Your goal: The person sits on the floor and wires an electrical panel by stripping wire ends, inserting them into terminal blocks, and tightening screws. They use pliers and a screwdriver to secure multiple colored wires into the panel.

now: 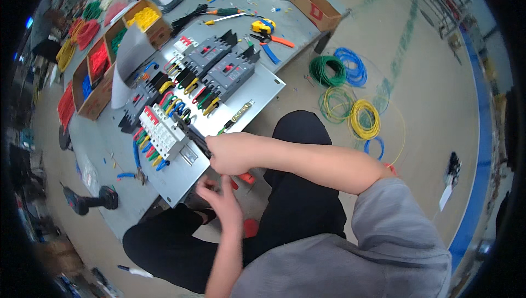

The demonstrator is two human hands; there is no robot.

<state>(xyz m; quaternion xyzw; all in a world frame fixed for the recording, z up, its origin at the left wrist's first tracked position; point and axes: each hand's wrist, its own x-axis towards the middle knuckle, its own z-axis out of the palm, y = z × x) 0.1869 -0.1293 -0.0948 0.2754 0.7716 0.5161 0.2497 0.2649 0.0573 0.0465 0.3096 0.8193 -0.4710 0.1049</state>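
Note:
My right hand (229,153) is closed around a dark long-jawed hand tool, perhaps pliers or a crimper (192,133), with red handle ends showing below the fist. The tool's tip reaches to the wires beside a row of white circuit breakers (164,133). Just below, my left hand (222,195) has its fingers apart and nothing visible in them. The breakers sit on a metal mounting plate (263,91), along with dark grey moulded-case breakers (233,73). Short red, green, yellow and blue wires (172,102) join the units.
Cardboard bins (90,92) of coloured caps stand at the table's far left. A cordless drill (90,200) lies at the near left. Orange-and-blue pliers (269,45) and a yellow tape measure (264,26) lie beyond the plate. Wire coils (364,119) rest on the floor at right.

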